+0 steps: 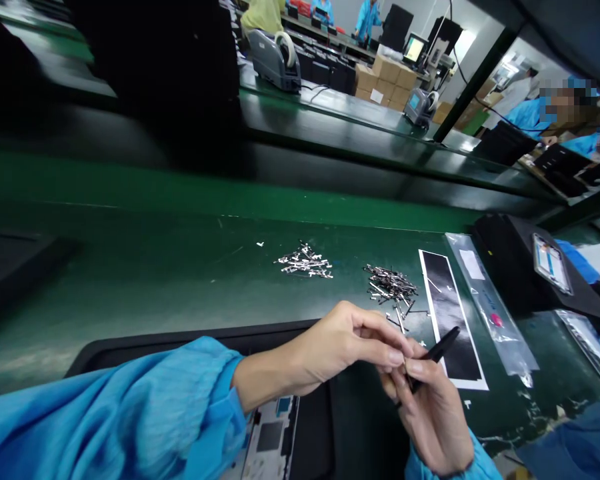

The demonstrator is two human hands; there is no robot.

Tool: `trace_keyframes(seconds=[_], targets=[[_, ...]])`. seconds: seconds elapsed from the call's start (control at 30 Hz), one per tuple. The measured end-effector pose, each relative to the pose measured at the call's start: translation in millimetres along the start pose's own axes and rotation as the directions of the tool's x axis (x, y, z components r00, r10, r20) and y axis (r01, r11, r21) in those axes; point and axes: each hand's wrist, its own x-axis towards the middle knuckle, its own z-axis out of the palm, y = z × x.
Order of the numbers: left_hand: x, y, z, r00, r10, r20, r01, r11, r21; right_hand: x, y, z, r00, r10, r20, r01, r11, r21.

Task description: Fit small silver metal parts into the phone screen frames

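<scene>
My left hand [347, 343] reaches across to the right, thumb and forefinger pinched together at the fingertips of my right hand [433, 407]. What sits in that pinch is too small to make out. A slim black pen-shaped tool [444, 343] lies in my right hand, its tapered end pointing up and right. Just beyond the fingers is a pile of small dark and silver strips [391, 285]. Another pile of small black-and-white strips [306, 260] lies farther left. Under my left forearm, a device with a metallic inner frame [270, 437] is partly hidden by the sleeve.
A black padded tray [315, 440] holds the device. Right of my hands lie a white-edged black sheet [453, 313] and a clear plastic bag [495, 307]. Beyond stands a black case [515, 260] with a small panel on it. Tape dispensers [275, 60] and co-workers are farther back.
</scene>
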Motion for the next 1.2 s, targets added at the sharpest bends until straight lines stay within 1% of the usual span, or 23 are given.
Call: trace_keyframes(seconds=[0.07,0.13,0.27,0.37,0.47,0.67,0.73,0.9,1.07,1.13,1.2], targets=[[-6,2,1.6,1.0,-0.01,-0.023,0.009,0.999,-0.035,-5,1,3,1.0,0.017,0.014,-0.017,1.0,0.024],[-11,4,4.0,0.996,-0.023,-0.086,0.022,1.0,-0.01,-10,-1,5,0.999,0.033,0.026,-0.034,0.999,0.019],[-21,7,9.6,0.98,-0.056,-0.193,0.053,0.998,-0.02,-21,-7,5,0.996,0.068,0.059,-0.065,0.997,-0.046],[-26,7,13.9,0.967,-0.073,-0.246,0.064,0.997,-0.042,-27,-9,4,0.996,0.067,0.052,-0.061,0.992,-0.111],[-30,7,17.9,0.963,-0.079,-0.259,0.07,0.997,-0.044,-31,-9,4,0.996,0.069,0.047,-0.063,0.99,-0.13],[-34,9,24.4,0.955,-0.103,-0.279,0.097,0.995,-0.034,-37,-10,7,0.995,0.091,0.045,-0.086,0.992,-0.097],[-34,9,26.4,0.949,-0.104,-0.297,0.1,0.995,-0.028,-39,-11,8,0.996,0.087,0.021,-0.085,0.994,-0.075],[-32,6,32.0,0.938,-0.089,-0.336,0.087,0.996,-0.019,-45,-10,9,0.995,0.051,-0.083,-0.056,0.996,-0.063],[-27,1,38.4,0.934,-0.079,-0.349,0.1,0.994,0.04,-47,-7,0,0.99,0.012,-0.143,-0.025,0.996,-0.09],[-25,0,41.2,0.935,-0.064,-0.35,0.102,0.991,0.092,-46,-5,-5,0.992,-0.006,-0.124,-0.009,0.994,-0.113],[-23,-3,43.6,0.941,-0.005,-0.338,0.063,0.985,0.163,-45,-4,-9,0.996,-0.037,-0.084,0.024,0.988,-0.153]])
